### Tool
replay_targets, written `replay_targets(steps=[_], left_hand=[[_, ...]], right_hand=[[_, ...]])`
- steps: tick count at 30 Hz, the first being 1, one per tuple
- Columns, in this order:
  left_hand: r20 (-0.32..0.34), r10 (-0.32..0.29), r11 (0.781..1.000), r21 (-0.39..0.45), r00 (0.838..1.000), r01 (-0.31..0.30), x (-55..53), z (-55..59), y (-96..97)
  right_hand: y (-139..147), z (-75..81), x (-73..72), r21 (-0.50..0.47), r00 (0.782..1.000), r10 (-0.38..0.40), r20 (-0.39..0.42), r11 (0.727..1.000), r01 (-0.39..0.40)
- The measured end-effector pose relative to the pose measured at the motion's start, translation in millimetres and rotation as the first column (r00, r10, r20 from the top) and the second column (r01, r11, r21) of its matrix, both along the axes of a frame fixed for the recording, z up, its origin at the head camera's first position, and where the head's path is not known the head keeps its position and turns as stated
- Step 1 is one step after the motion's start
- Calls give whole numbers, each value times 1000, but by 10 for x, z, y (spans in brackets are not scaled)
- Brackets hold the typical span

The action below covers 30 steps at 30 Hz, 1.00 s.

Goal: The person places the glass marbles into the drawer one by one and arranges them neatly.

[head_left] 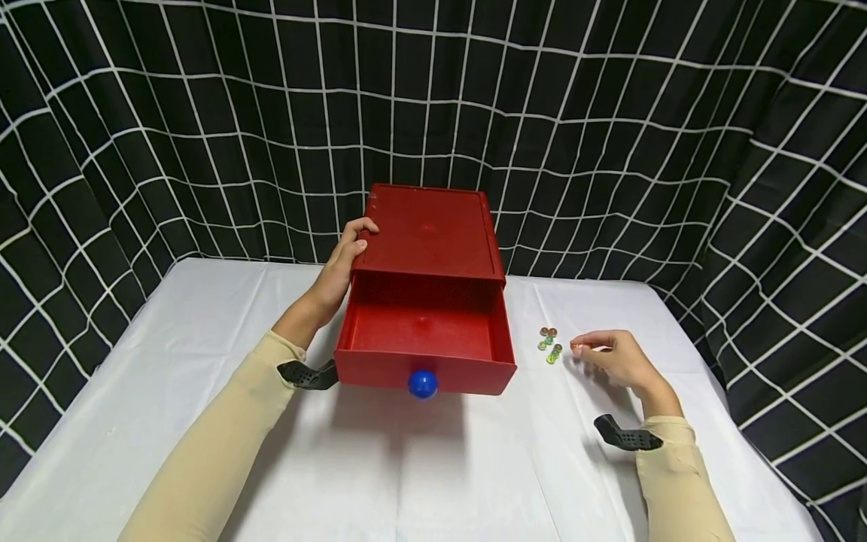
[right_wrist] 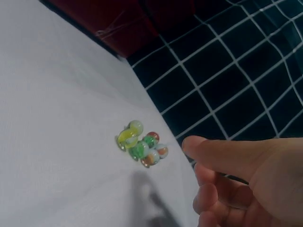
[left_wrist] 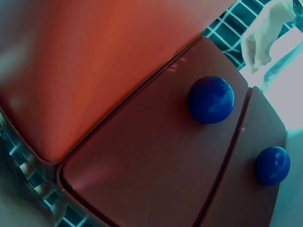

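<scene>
A red drawer cabinet (head_left: 427, 229) stands on the table with its top drawer (head_left: 420, 327) pulled out and bare inside. My left hand (head_left: 336, 275) grips the cabinet's upper left edge, with thumb and index fingertip on the top. In the left wrist view two lower drawer fronts (left_wrist: 147, 146) with blue knobs (left_wrist: 211, 100) show as closed. To the right of the cabinet, my right hand (head_left: 616, 357) pinches a small orange marble (head_left: 575, 346). In the right wrist view the thumb hides that marble. Several glass marbles (right_wrist: 139, 149) lie clustered just left of this hand.
A white cloth (head_left: 271, 452) covers the table. Black curtains with a white grid (head_left: 433, 98) surround it at the back and sides. The pulled-out drawer, with its blue knob (head_left: 423, 384), juts toward me between my two arms.
</scene>
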<state>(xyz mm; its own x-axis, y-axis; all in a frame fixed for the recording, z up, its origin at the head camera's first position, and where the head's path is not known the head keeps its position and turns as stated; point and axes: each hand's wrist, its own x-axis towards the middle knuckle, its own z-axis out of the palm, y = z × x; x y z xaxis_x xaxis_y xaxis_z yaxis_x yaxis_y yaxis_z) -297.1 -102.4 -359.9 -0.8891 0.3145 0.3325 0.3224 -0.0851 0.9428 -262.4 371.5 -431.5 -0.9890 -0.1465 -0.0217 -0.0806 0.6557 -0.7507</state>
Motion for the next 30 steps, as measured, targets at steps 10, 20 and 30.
replay_targets(steps=[10, 20, 30], left_hand=[[0, -4, 1000, 1, 1000, 4, -11, -6, -7], [2, -6, 1000, -1, 1000, 6, -7, -19, -6], [4, -4, 1000, -1, 1000, 4, -5, -13, -10]], right_hand=[[-107, 108, 11, 46, 993, 10, -120, 999, -5], [-243, 218, 62, 28, 980, 51, -194, 999, -46], [-371, 280, 73, 45, 965, 109, -240, 994, -101]])
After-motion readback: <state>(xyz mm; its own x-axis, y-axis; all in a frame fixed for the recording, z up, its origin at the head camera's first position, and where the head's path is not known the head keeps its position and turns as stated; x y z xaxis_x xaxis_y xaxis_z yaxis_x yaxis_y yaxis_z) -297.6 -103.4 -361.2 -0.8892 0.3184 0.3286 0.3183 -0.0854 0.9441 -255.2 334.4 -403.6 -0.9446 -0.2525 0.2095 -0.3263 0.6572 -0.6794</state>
